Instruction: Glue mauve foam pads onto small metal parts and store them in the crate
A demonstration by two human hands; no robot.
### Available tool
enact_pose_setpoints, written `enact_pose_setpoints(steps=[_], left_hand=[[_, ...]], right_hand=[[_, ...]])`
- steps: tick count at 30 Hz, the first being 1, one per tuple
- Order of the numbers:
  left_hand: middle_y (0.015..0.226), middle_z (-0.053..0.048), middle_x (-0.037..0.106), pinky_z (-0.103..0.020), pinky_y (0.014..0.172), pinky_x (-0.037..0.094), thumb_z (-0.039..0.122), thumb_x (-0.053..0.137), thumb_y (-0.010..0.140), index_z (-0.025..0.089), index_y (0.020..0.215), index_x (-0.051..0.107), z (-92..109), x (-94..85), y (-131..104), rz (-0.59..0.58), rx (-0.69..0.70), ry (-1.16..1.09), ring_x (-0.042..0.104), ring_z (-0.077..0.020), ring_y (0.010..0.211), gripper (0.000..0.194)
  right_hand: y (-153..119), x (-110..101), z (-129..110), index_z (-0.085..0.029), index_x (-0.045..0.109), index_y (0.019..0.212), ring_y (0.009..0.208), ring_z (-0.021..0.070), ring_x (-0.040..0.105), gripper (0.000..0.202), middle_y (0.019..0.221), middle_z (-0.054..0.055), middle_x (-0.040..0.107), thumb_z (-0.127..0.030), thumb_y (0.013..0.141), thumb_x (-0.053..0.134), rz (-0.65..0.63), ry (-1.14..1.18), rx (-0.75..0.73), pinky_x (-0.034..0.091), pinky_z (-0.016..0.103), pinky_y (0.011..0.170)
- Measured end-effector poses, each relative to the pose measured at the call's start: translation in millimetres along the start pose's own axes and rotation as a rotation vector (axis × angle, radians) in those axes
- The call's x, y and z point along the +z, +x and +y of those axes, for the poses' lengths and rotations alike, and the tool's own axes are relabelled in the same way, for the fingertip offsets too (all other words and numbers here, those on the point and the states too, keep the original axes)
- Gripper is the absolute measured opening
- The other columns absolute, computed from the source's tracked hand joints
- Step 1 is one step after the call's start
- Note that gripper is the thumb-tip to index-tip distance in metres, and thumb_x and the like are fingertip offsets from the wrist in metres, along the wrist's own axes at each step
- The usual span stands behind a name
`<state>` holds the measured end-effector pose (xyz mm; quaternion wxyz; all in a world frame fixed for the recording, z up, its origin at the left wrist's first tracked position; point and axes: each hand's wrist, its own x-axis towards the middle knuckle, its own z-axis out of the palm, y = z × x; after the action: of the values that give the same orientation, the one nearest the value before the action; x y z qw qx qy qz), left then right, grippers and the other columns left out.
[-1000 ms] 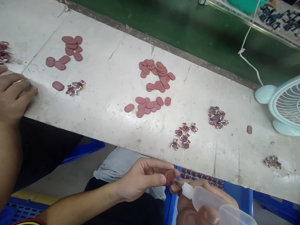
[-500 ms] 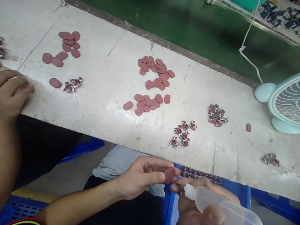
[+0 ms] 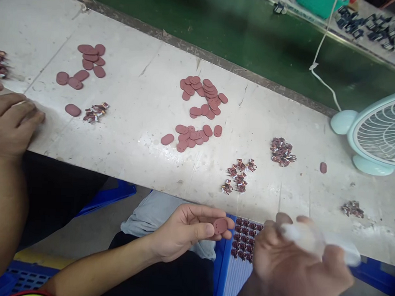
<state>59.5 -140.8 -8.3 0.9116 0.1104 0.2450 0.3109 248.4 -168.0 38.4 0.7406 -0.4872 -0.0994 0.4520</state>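
My left hand (image 3: 184,231) pinches a brown-red oval disc (image 3: 220,226) with small holes between thumb and fingers, just below the table's front edge. On the right, my right hand (image 3: 297,268) holds a translucent white squeeze bottle (image 3: 323,245); hand and bottle are smeared by motion. Between my hands, a blue crate (image 3: 222,269) bears rows of small brown figures (image 3: 244,236) on a ribbed white sheet. Nearest on the table lies a loose cluster of small brown-and-white figures (image 3: 240,175).
Piles of oval discs (image 3: 202,96) lie mid-table, with more discs at the left. Another figure heap (image 3: 282,152) and a single disc (image 3: 323,167) lie to the right, near a pale blue fan (image 3: 379,132). A co-worker's hand (image 3: 13,124) rests on the table at left.
My right hand has drawn the bottle away from the disc, up and to the right, turning it. The left hand stays almost in place with the disc. More crate rows show.
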Motion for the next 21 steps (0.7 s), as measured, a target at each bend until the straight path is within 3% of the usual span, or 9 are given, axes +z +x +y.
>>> enact_pose_setpoints(steps=[2, 5, 7, 8, 10, 13, 16, 18, 21], left_hand=[[0.114, -0.012, 0.076, -0.024, 0.084, 0.055, 0.026, 0.078, 0.081, 0.019, 0.110, 0.076, 3.3, 2.2, -0.2, 0.021, -0.002, 0.012, 0.074, -0.0180, 0.096, 0.030], [0.114, -0.012, 0.077, -0.022, 0.083, 0.056, 0.025, 0.078, 0.082, 0.019, 0.111, 0.076, 7.9, 4.4, -0.1, 0.038, 0.001, 0.036, 0.074, -0.0176, 0.095, 0.030], [0.114, -0.012, 0.077, -0.020, 0.082, 0.056, 0.024, 0.076, 0.084, 0.019, 0.111, 0.076, 11.2, 4.3, -0.1, 0.048, 0.013, 0.049, 0.074, -0.0169, 0.096, 0.028], [0.114, -0.012, 0.076, -0.020, 0.082, 0.056, 0.023, 0.074, 0.085, 0.018, 0.112, 0.076, 13.0, 3.8, -0.3, 0.058, 0.017, 0.055, 0.074, -0.0166, 0.097, 0.027], [0.115, -0.013, 0.076, -0.019, 0.082, 0.056, 0.021, 0.072, 0.087, 0.018, 0.112, 0.075, 16.7, 2.2, -1.3, 0.090, 0.023, 0.056, 0.074, -0.0167, 0.097, 0.025], [0.117, -0.014, 0.075, -0.019, 0.081, 0.056, 0.019, 0.071, 0.088, 0.016, 0.111, 0.075, 21.5, 0.3, -3.5, 0.152, 0.024, 0.048, 0.074, -0.0170, 0.098, 0.024], [0.117, -0.015, 0.075, -0.018, 0.079, 0.057, 0.020, 0.072, 0.086, 0.015, 0.111, 0.075, 24.5, 0.6, -5.3, 0.178, 0.025, 0.046, 0.074, -0.0173, 0.096, 0.025], [0.116, -0.015, 0.075, -0.018, 0.079, 0.057, 0.020, 0.073, 0.086, 0.015, 0.110, 0.075, 25.2, 1.8, -5.9, 0.174, 0.027, 0.049, 0.074, -0.0176, 0.095, 0.025], [0.116, -0.015, 0.076, -0.018, 0.078, 0.056, 0.019, 0.072, 0.086, 0.015, 0.110, 0.076, 24.2, 3.6, -6.8, 0.167, 0.020, 0.058, 0.074, -0.0172, 0.095, 0.025]], right_hand=[[30.3, -16.3, -12.6, -0.016, 0.069, 0.107, 0.059, 0.0121, 0.064, 0.035, 0.072, 0.001, 0.063, -0.034, 0.077, 0.067, 0.003, 0.482, 0.322, 0.053, 0.016, 0.047], [71.2, -37.8, -18.9, -0.026, 0.066, 0.114, 0.063, 0.0071, 0.063, 0.042, 0.073, -0.009, 0.060, -0.021, 0.073, 0.068, -0.045, 1.245, 0.824, 0.043, 0.010, 0.048], [86.3, -46.4, -18.2, -0.028, 0.067, 0.109, 0.060, 0.0045, 0.061, 0.039, 0.069, -0.013, 0.058, -0.014, 0.072, 0.066, -0.074, 1.417, 0.959, 0.039, 0.008, 0.046], [88.5, -48.3, -17.6, -0.027, 0.067, 0.108, 0.057, 0.0042, 0.060, 0.039, 0.067, -0.013, 0.057, -0.011, 0.072, 0.067, -0.088, 1.402, 0.959, 0.039, 0.006, 0.044], [82.2, -46.6, -16.6, -0.021, 0.066, 0.109, 0.051, 0.0049, 0.058, 0.042, 0.067, -0.010, 0.055, -0.013, 0.069, 0.076, -0.132, 1.210, 0.811, 0.038, 0.004, 0.035], [56.2, -32.2, -13.6, -0.017, 0.068, 0.106, 0.047, 0.0052, 0.052, 0.042, 0.068, -0.005, 0.055, -0.037, 0.071, 0.083, -0.154, 0.372, 0.309, 0.037, 0.008, 0.027], [36.4, -13.6, -5.2, -0.022, 0.072, 0.096, 0.057, 0.0088, 0.057, 0.021, 0.074, -0.001, 0.061, -0.032, 0.079, 0.079, -0.122, -0.473, -0.053, 0.049, 0.015, 0.041], [34.6, -4.6, 2.6, -0.024, 0.073, 0.099, 0.073, 0.0138, 0.062, 0.020, 0.086, 0.002, 0.066, -0.028, 0.080, 0.079, -0.197, -0.955, -0.220, 0.053, 0.022, 0.054], [42.3, 1.3, 12.9, -0.024, 0.071, 0.102, 0.079, 0.0184, 0.062, 0.025, 0.094, 0.004, 0.066, -0.043, 0.086, 0.071, -0.297, -1.489, -0.417, 0.053, 0.032, 0.067]])
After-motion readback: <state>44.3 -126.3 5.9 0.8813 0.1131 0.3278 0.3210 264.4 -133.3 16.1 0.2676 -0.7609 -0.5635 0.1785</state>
